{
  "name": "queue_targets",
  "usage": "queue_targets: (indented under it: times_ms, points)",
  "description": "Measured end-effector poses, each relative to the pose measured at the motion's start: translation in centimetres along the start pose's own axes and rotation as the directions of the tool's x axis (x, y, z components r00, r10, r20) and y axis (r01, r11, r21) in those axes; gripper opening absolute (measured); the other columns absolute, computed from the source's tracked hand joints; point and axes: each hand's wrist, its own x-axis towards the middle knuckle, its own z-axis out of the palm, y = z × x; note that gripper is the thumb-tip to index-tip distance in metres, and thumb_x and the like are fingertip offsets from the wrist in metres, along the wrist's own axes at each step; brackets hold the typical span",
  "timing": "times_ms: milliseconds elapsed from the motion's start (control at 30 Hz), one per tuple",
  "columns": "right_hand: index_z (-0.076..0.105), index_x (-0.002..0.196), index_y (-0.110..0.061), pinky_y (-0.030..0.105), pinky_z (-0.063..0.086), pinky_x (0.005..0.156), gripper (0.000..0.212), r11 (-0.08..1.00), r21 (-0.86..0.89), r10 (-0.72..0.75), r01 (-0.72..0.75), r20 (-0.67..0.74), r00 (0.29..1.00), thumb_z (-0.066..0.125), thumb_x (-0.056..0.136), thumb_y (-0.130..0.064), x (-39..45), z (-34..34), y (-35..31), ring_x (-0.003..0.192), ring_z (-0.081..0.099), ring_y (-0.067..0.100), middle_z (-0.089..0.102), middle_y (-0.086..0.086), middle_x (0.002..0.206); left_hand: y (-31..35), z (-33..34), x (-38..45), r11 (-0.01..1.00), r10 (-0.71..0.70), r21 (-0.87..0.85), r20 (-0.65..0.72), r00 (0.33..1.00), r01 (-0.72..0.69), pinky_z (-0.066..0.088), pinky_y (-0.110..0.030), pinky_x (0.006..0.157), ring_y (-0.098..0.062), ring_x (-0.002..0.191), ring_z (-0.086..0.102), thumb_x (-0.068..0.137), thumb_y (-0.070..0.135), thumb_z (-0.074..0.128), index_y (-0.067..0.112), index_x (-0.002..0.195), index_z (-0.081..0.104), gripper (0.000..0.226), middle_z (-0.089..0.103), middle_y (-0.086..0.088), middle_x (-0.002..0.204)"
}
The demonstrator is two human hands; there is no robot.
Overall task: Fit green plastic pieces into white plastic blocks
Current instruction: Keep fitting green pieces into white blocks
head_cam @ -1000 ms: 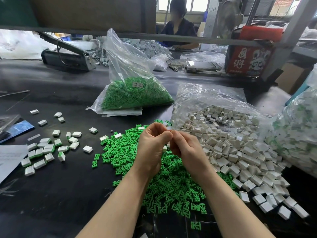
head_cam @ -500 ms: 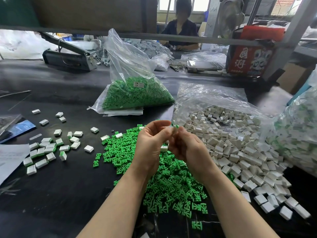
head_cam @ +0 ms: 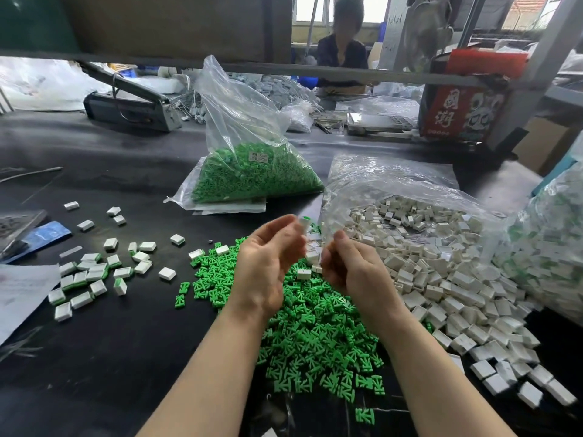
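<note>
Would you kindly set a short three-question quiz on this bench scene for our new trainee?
1. True or false: the left hand holds a white block with green at its end.
2. The loose green pieces lie: A) beside the person's left arm, B) under both hands, C) inside the open bag.
3. Fill in: the finished blocks lie to the person's ____.

Key: 1 true; 2 B; 3 left.

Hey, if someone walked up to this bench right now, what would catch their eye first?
Probably the loose heap of bright green plastic pieces on the black table, under both hands. Right of it, small white plastic blocks spill from a clear bag. The left hand holds a green-tipped white block at its fingertips, blurred.
</note>
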Motion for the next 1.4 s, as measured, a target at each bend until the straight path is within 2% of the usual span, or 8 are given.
queue_targets:
  times_ms: [233,433,633,733,833,1000,1100,1400]
  points:
    - [0.060,0.069,-0.012,0.033,0.033,0.050,0.043,0.855,-0.513,-0.160,0.075,-0.124,0.979,0.046,0.102,-0.035,0.3,-1.3,0.9,0.045,0.042,0.009,0.052,-0.005,0.050,4.8,-5.9,2.0,0.928,-0.167,-0.373,-0.457,0.874,-0.018,0.058,-0.021,0.063,-0.005,0.048,0.066,0.095,0.010,0.059,0.009,0.079,0.062,0.017,0.067,0.001,0.051]
    - [0.061,0.076,-0.022,0.025,0.035,0.047,0.026,0.689,-0.724,-0.152,0.039,-0.091,0.984,0.056,0.098,-0.036,0.3,-1.6,1.2,0.046,0.044,0.003,0.054,-0.011,0.055,6.7,-9.7,2.6,0.813,-0.220,-0.559,-0.554,0.803,-0.163,0.054,-0.019,0.088,-0.001,0.101,0.068,0.104,0.009,0.041,0.007,0.086,0.058,0.025,0.066,0.000,0.053]
    - [0.072,0.092,-0.027,0.027,0.056,0.071,0.007,0.581,-0.811,-0.143,0.064,-0.025,0.989,0.069,0.090,-0.033,0.0,-1.2,0.6,0.070,0.061,0.001,0.066,-0.015,0.077,7.0,-9.7,2.3,0.787,-0.135,-0.553,-0.585,0.800,-0.272,0.055,-0.028,0.090,-0.013,0.090,0.072,0.107,0.015,0.025,0.005,0.094,0.052,0.031,0.069,-0.006,0.085]
    - [0.073,0.094,-0.030,0.022,0.053,0.081,0.007,0.504,-0.854,-0.118,0.132,0.083,0.990,0.070,0.088,-0.034,-0.3,-0.5,0.3,0.076,0.060,-0.001,0.068,-0.017,0.083,6.6,-7.9,2.2,0.900,-0.081,-0.405,-0.521,0.850,-0.163,0.057,-0.022,0.080,-0.006,0.065,0.070,0.103,0.014,0.036,0.013,0.086,0.058,0.029,0.070,0.002,0.069]
    - [0.071,0.093,-0.031,0.027,0.050,0.094,0.009,0.451,-0.878,-0.075,0.163,0.144,0.987,0.070,0.088,-0.039,-0.5,-0.1,0.2,0.084,0.057,0.001,0.067,-0.018,0.091,5.2,-5.4,1.8,0.998,0.023,0.065,-0.383,0.924,0.002,0.053,-0.017,0.055,-0.003,0.054,0.061,0.097,0.011,0.053,0.016,0.085,0.068,0.020,0.070,0.004,0.067]
    - [0.066,0.114,-0.037,0.032,0.046,0.100,0.035,0.375,-0.919,0.027,0.122,0.142,0.989,0.069,0.083,-0.053,-0.4,0.0,0.1,0.094,0.054,0.007,0.068,-0.013,0.102,1.3,-2.0,0.8,0.493,0.019,0.864,0.108,0.994,-0.103,0.047,-0.010,0.066,0.001,0.077,0.062,0.088,0.018,0.071,0.025,0.103,0.073,0.017,0.071,0.008,0.091]
    - [0.066,0.119,-0.038,0.036,0.047,0.100,0.034,0.349,-0.929,0.029,0.122,0.140,0.990,0.069,0.086,-0.046,-0.4,0.0,0.1,0.100,0.060,0.012,0.070,-0.009,0.107,-0.5,-1.2,0.8,0.159,-0.025,0.969,0.193,0.981,-0.187,0.042,-0.019,0.078,0.003,0.078,0.052,0.088,0.026,0.071,0.026,0.112,0.071,0.024,0.061,0.010,0.100]
    - [0.073,0.094,-0.037,0.022,0.038,0.067,0.012,0.502,-0.862,0.004,0.074,0.088,0.996,0.075,0.082,-0.038,-0.2,-0.4,0.6,0.074,0.054,0.001,0.059,-0.018,0.076,-1.0,-1.8,0.8,0.050,0.037,0.975,0.216,0.976,-0.217,0.051,-0.028,0.084,-0.011,0.086,0.061,0.086,0.022,0.074,0.022,0.094,0.076,0.009,0.061,0.009,0.089]
